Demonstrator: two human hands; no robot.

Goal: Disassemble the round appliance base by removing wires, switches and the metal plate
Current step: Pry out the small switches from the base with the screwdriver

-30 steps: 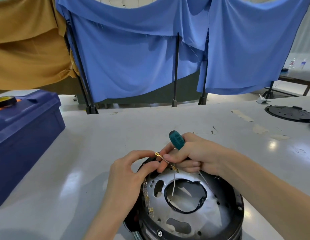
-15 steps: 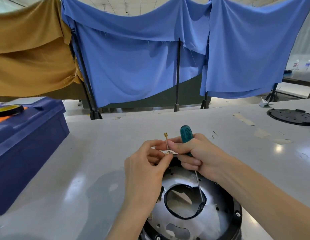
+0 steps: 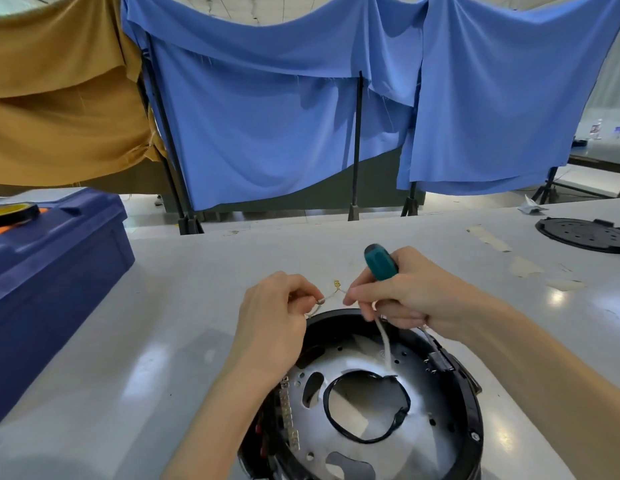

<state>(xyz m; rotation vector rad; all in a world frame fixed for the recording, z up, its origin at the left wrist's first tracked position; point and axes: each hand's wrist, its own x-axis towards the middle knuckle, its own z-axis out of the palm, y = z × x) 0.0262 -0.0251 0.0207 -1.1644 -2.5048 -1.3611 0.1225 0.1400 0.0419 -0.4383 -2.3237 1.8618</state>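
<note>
The round black appliance base (image 3: 469,407) lies open side up at the near edge of the table. Inside it sits a silver metal plate (image 3: 419,386) with a black-rimmed centre hole. A thin white wire (image 3: 384,341) with brass terminals runs up from the plate to my hands, one terminal (image 3: 337,283) sticking up between them. My left hand (image 3: 272,327) pinches the wire's left part above the base's far rim. My right hand (image 3: 405,292) grips a teal-handled screwdriver (image 3: 378,261) and pinches the wire too.
A dark blue storage box (image 3: 55,282) with a tape roll (image 3: 12,213) on its lid stands at the left. A round black cover (image 3: 585,233) lies far right on the grey table (image 3: 204,271). Blue and ochre cloths hang on stands behind.
My hands have drawn slightly apart and the wire now stretches between them. The terminal that stood upright has tilted over. The view has tipped down a little, showing more of the base.
</note>
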